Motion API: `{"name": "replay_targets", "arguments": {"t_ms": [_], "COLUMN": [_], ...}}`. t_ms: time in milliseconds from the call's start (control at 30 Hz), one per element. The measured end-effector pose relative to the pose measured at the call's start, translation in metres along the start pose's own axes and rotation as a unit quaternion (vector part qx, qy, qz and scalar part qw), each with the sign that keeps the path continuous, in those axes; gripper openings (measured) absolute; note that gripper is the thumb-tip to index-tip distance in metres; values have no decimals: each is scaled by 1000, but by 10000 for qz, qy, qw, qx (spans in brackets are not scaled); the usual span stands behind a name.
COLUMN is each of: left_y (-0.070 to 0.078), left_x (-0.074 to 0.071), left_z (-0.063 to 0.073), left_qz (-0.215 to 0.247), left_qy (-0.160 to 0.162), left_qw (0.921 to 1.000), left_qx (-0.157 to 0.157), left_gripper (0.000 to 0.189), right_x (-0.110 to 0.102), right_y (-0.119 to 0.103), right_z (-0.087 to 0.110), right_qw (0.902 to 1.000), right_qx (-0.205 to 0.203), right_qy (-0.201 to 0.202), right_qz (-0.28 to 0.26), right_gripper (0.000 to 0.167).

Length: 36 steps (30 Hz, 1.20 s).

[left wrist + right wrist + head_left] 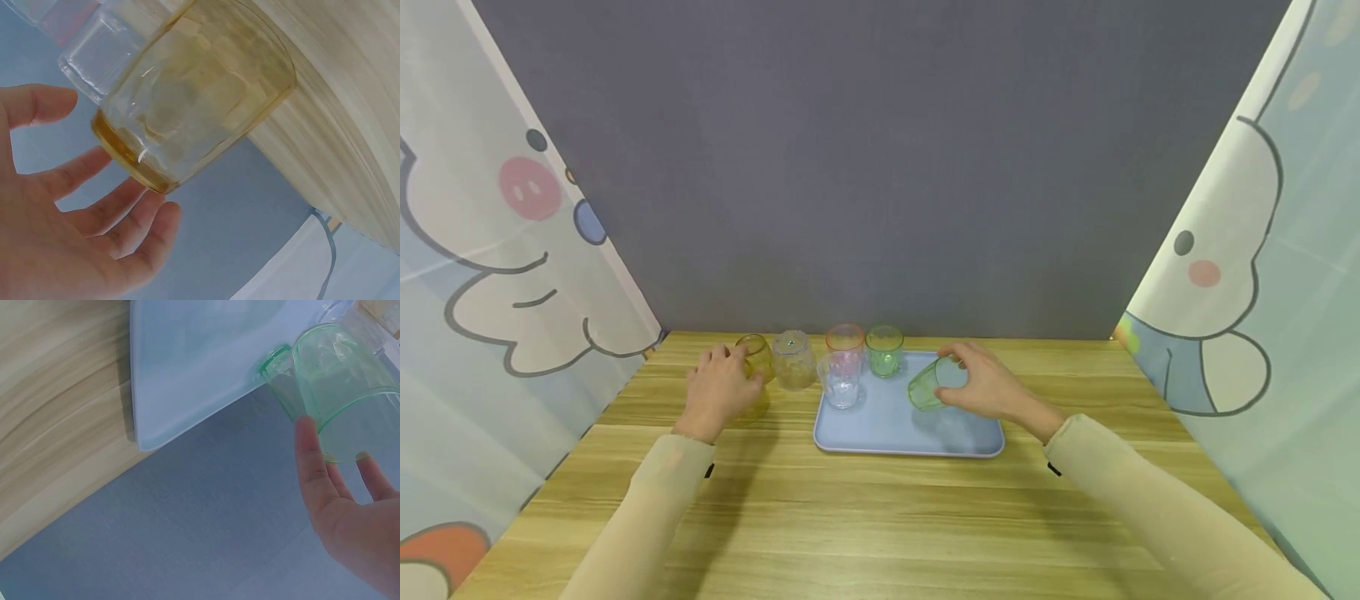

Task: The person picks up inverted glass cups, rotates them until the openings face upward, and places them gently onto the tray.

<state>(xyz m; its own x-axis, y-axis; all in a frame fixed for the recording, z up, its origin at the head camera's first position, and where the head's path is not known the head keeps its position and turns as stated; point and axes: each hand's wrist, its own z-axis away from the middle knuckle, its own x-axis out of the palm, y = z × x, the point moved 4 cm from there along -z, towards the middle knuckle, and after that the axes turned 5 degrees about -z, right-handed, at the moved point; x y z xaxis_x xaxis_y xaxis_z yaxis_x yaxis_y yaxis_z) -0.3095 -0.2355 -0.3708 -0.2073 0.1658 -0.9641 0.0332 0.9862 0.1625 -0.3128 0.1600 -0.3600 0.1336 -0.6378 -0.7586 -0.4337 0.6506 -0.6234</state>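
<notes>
In the head view, my right hand (988, 385) holds a pale green glass (925, 388) tilted over the right part of the light blue tray (880, 437). Its fingers and thumb sit at the glass's rim in the right wrist view. My left hand (721, 392) is beside an amber glass (758, 360) on the table, left of the tray. From the left wrist, that amber glass (200, 94) shows its thick base toward the hand. Fingertips (100, 156) reach right to this base, while the thumb stands apart from it.
Upside down between the amber glass and the tray stands a clear glass (793, 362). On the tray's left part are a pink glass (846, 343), a clear glass (841, 385) and another green glass (885, 354). A grey panel (880, 167) rises behind the wooden table (865, 525).
</notes>
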Motion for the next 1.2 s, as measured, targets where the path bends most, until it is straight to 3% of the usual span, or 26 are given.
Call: {"name": "replay_targets", "arguments": {"t_ms": [667, 1200], "left_y": [-12, -14], "left_x": [3, 0], "left_z": [-9, -15], "left_qz": [193, 256], "left_qy": [-358, -673], "left_qw": [9991, 9971], "left_qx": [-99, 233], "left_gripper": [56, 52], "right_x": [-5, -11], "right_y": [-1, -2], "right_z": [-4, -14], "right_qw": [9993, 9989], "right_qx": [-47, 196], "right_qy": [-139, -288], "right_qz": [355, 304], "right_gripper": [60, 63]}}
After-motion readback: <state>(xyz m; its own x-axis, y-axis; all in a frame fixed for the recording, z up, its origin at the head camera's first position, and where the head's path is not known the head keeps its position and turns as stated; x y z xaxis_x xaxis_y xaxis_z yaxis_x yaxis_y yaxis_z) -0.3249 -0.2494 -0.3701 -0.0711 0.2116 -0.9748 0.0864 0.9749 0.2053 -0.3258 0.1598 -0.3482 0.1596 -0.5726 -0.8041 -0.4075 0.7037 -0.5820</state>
